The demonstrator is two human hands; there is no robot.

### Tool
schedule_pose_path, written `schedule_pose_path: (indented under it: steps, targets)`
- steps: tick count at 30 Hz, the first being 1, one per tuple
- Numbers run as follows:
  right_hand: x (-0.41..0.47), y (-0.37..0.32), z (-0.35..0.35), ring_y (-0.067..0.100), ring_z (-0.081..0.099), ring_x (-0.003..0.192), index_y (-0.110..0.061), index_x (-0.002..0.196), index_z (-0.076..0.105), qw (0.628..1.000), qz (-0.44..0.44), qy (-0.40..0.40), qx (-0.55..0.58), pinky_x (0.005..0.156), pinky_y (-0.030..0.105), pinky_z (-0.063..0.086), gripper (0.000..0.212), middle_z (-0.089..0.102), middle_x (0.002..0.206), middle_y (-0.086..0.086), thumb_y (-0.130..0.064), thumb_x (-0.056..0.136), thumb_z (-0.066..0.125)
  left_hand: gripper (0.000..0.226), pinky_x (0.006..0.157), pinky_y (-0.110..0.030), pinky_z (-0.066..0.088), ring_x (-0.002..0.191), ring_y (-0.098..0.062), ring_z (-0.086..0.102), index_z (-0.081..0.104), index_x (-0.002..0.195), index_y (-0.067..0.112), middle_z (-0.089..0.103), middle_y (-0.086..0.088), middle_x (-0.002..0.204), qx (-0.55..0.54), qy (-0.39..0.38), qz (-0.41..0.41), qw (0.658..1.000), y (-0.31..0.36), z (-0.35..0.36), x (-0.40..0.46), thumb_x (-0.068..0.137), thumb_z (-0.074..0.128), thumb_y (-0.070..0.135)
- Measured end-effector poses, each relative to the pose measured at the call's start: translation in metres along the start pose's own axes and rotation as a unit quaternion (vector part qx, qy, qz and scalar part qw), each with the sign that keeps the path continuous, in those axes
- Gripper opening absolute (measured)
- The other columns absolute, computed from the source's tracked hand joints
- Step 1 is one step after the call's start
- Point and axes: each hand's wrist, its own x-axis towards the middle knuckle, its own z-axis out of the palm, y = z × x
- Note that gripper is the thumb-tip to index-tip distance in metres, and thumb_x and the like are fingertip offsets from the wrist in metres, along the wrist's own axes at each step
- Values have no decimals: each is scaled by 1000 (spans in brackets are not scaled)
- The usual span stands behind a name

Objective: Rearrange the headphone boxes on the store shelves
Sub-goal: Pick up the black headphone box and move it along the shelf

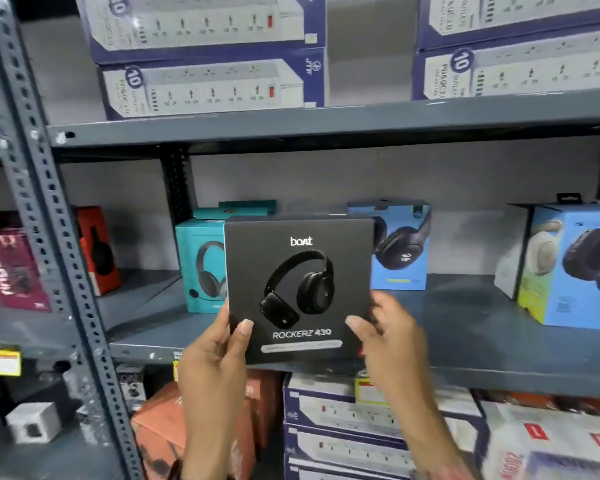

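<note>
Head view shows us our left hand (215, 355) gripping the lower left corner of a black boAt Rockerz 430 headphone box (300, 289), thumb laid across its front; our right hand (388, 337) grasps the lower right edge, thumb on the front too, though this hand is blurred and its fingers behind the box are hidden; the box stands upright, front face toward us, held in the air before the middle shelf (465, 327) of a grey metal rack; behind its left side a teal headset box (201, 265) stands on that shelf, with what looks like a second teal box behind it; behind its right side stands a light blue headphone box (400, 247); a larger blue headphone box (572, 268) sits well apart at the right; a red headphone box (99, 251) stands left of the teal one; on the shelf above lie stacked power strip boxes (205, 84); a slotted upright post (49, 216) crosses the left foreground.
</note>
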Motion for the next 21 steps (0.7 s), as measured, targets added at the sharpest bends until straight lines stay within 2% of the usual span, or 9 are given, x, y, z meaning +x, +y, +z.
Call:
schedule_pose_path:
  steps: [2,4,8,13,15,16,18,20,21]
  targets:
    - [12,-3,40,24,78,106,-18,134,69,1000,-3,-24,-19,97,47,59,43,84,116,0,-11,93,77,47,117,-48,52,129,-15,72,65,147,18,77,0,136,1,10,-12,1000,-15,-18,26,100,73,15]
    - [20,-5,70,29,77,107,-18,130,69,999,0,-37,-25,96,45,58,39,84,117,3,-10,92,77,48,119,-48,51,130,-19,71,65,148,16,75,-3,139,-6,17,-24,1000,-28,-29,48,101,70,9]
    - [29,4,104,31,76,108,-20,128,69,998,16,-33,-45,93,39,56,38,82,119,3,-11,92,78,49,120,-48,50,133,-19,68,62,149,15,73,-3,141,-7,11,-45,999,-49,-37,69,101,70,7]
    - [24,16,115,29,77,108,-21,127,67,999,16,-17,-34,96,48,58,36,83,118,0,-11,93,77,50,116,-31,51,137,-11,65,62,150,18,71,2,146,-3,4,-30,1000,-56,-39,65,101,70,9]
    - [22,20,113,28,76,113,-21,135,65,999,11,-29,-23,100,47,58,42,80,127,1,-11,95,76,51,119,-33,50,138,-10,63,59,152,16,66,3,149,0,13,-22,1000,-55,-38,59,102,70,12]
    - [22,23,107,26,74,117,-21,139,63,999,9,-33,-14,102,44,57,46,77,132,2,-12,96,75,53,119,-35,49,139,-11,62,57,154,15,64,2,152,-7,32,-25,999,-53,-36,53,102,70,14]
    - [17,29,91,18,72,123,-21,145,60,999,-15,-26,12,100,24,55,48,72,139,0,-13,99,73,50,111,-26,51,135,-11,64,59,152,19,66,-2,153,-42,122,-29,991,-46,-34,35,103,70,20]
    - [16,36,62,1,72,119,-22,142,63,998,-51,14,39,92,6,50,44,74,136,-6,-13,100,72,36,97,-10,54,121,-14,72,69,139,25,78,-6,133,-85,226,2,970,-32,-19,17,104,68,19]
    - [18,41,42,-5,71,116,-24,138,65,995,-67,42,55,89,2,49,41,76,131,-10,-13,100,73,30,91,-7,55,112,-16,74,74,130,27,81,-4,119,-96,241,19,966,-23,-4,5,103,68,16]
